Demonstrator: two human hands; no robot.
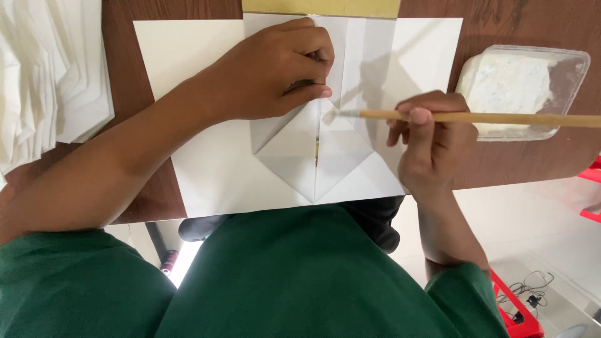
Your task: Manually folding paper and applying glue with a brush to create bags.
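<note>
My left hand point(275, 69) presses down on a folded white paper piece point(313, 159) with flaps meeting at a centre seam. This piece lies on a larger white sheet point(213, 169) on a brown wooden table point(131, 81). My right hand point(432, 147) grips a long wooden brush point(488, 117), held level, with its bristle tip at the paper's centre seam just beside my left thumb.
A clear plastic tub of white paste point(519, 87) sits on the table to the right. A stack of folded white papers point(44, 75) lies at the left. A yellowish sheet edge point(319, 7) shows at the top. Red objects point(519, 313) stand on the floor below right.
</note>
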